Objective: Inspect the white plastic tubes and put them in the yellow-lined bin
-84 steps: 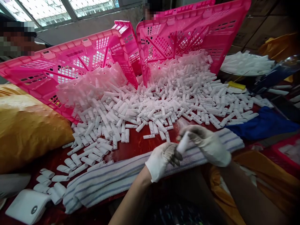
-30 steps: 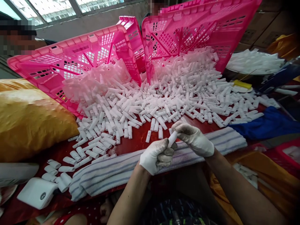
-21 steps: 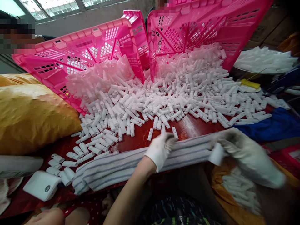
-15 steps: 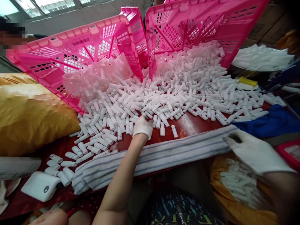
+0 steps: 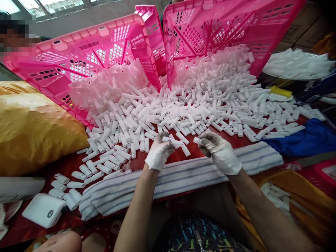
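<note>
My left hand (image 5: pixel 159 153), in a white glove with darkened fingertips, has its fingers closed on a short white tube (image 5: pixel 172 141); whether it grips more than one I cannot tell. To its right, my gloved right hand (image 5: pixel 222 153) pinches another white tube (image 5: pixel 197 140) between thumb and fingers, its end pointing left. A loose tube (image 5: pixel 186 150) lies on the red tabletop between the hands. Beyond them spreads a large pile of similar tubes (image 5: pixel 183 117), several with small dark marks. Below both wrists runs a rolled striped towel (image 5: pixel 183 175) along the table edge.
Two pink crates (image 5: pixel 102 45) lie tipped behind the pile. On the left are a yellow sack (image 5: pixel 34 129) and a white box-shaped device (image 5: pixel 43 210). An orange sack (image 5: pixel 301 199) with tubes lies low right, near a blue cloth (image 5: pixel 301 138). Another person is at upper left.
My right hand has come left from the towel's right end to the middle and now holds a tube. My left hand has turned, with a tube now showing in its fingers.
</note>
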Motion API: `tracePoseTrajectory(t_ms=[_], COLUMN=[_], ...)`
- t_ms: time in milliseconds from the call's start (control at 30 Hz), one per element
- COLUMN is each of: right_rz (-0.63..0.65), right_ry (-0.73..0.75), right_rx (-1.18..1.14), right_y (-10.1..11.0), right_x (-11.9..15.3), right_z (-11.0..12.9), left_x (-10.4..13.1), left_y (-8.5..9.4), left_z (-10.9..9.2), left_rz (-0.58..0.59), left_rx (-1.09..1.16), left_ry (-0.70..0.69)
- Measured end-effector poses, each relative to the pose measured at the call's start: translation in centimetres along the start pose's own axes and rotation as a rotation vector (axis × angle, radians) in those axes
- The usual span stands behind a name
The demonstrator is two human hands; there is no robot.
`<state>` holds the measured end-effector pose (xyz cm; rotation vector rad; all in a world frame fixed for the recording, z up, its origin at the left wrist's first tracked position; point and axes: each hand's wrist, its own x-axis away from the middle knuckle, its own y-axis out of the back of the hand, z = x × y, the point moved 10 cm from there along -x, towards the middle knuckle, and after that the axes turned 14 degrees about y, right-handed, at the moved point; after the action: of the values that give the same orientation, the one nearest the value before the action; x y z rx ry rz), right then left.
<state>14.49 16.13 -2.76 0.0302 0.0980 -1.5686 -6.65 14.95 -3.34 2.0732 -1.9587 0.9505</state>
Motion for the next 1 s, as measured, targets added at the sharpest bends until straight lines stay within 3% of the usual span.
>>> tracePoseTrajectory(t_ms=[67,133,200,367,533,600,700,767,900,1000], right_rz=[-0.041,-0.040,0.001,0.039,-0.205,-0.086,0.299,0.387,0.064,-0.014], right_ry=[-0.052,-0.037,0.017,0.124,0.355,0.400,0.353,0.312,0.258,0.193], right_rx=[-0.142,-0.154,-0.078,0.271,0.491,0.462,0.345,0.225,-0.043,-0.097], right_y=[-0.6,-1.3,-1.7,-0.5,1.6,0.1,-3.7,-4.4,-1.3,-0.5], right_x=[0.5,0.5,0.1,-1.3,-0.9,-0.8,-0.1,0.5,0.6,1.0], right_z=[0.5,1.3,2.1,2.8,6.0,6.5,5.8,5.5,4.9,3.9], left_x=[1.4,2.5,3.2,4.7,4.7,4.8,5.0,5.1,5.2,5.2], left_y=[-2.5,-4.3,-5.1,-5.4,-7.6,-7.6,-7.1,-7.2,-6.7,-6.0], left_z=[1.0,1.9,2.7,3.5,6.3,6.5,6.0,5.8,4.9,4.1], left_rz=[0.174,0.231,0.183,-0.080,0.069,0.057,0.021,0.052,0.019,-0.040], left_rx=[0.252,0.341,0.263,-0.250,-0.146,-0.139,-0.209,-0.186,-0.161,-0.185], left_ry=[0.053,0.058,0.020,-0.143,-0.020,-0.018,-0.030,0.001,-0.022,-0.060])
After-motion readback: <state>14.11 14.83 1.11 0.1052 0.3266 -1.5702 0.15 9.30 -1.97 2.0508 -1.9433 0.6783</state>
